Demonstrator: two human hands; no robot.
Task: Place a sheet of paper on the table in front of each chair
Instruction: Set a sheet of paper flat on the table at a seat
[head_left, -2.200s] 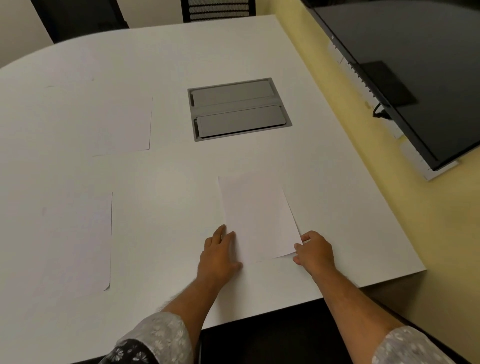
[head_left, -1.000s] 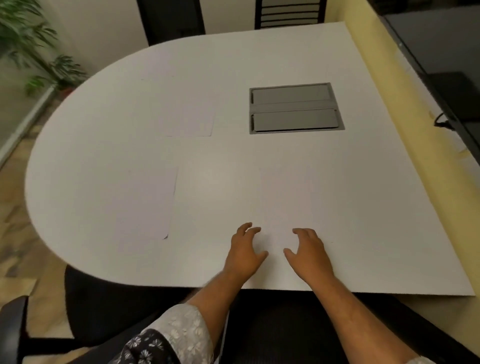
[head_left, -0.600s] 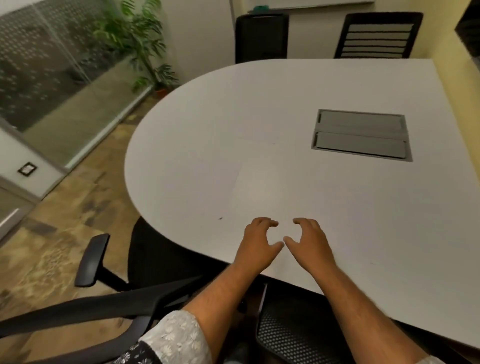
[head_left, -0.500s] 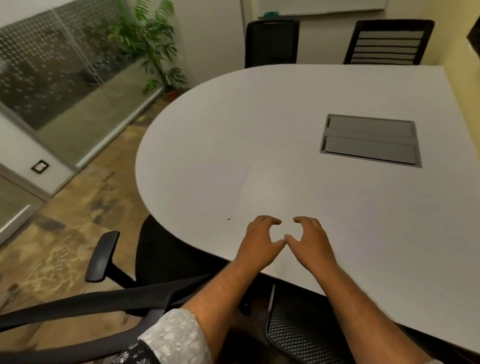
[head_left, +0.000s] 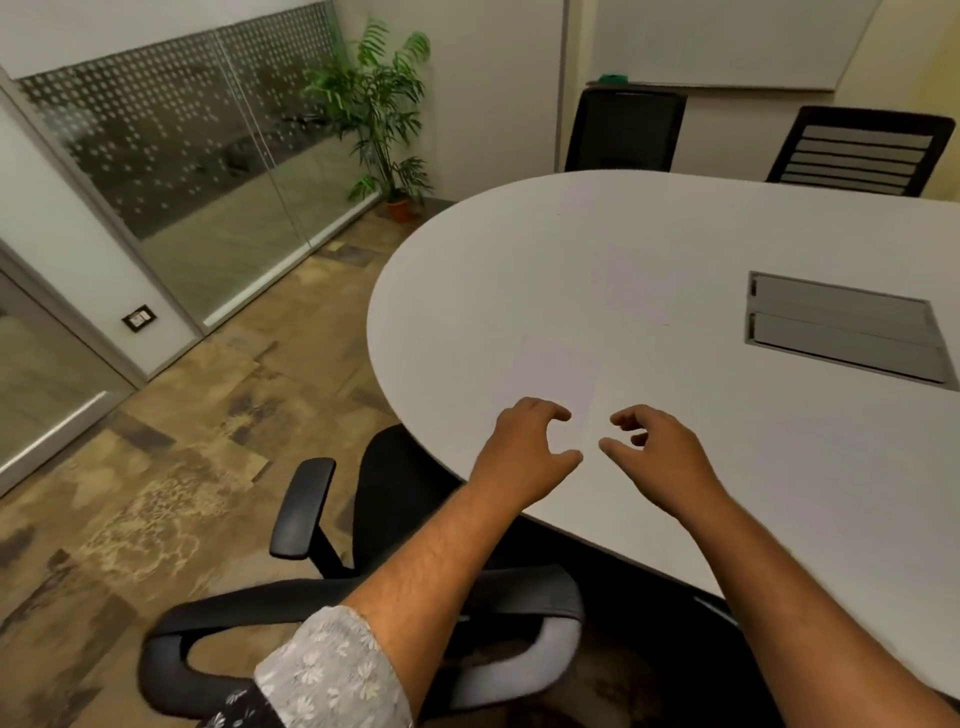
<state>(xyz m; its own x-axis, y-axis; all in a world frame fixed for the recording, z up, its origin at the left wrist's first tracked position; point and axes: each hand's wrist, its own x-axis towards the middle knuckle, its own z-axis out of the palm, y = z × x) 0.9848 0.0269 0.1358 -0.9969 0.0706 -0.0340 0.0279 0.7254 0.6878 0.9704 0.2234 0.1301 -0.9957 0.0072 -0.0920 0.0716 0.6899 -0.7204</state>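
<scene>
Floor (head_left: 171, 467): mottled tan/brown tile.
Left wall: frosted-dot glass partition (head_left: 197, 140), white wall w/ switch plate (head_left: 139, 318).
Corner: potted plant (head_left: 382, 104).
Back wall: whiteboard (head_left: 727, 41).
Furniture: white round-ended table (head_left: 649, 249) w/ grey cable hatch (head_left: 847, 332); black chairs, 2 at far side (head_left: 623, 130) (head_left: 862, 150), armchair near edge (head_left: 363, 519).

Head view, steeply down over table (head_left: 675, 260)
</scene>
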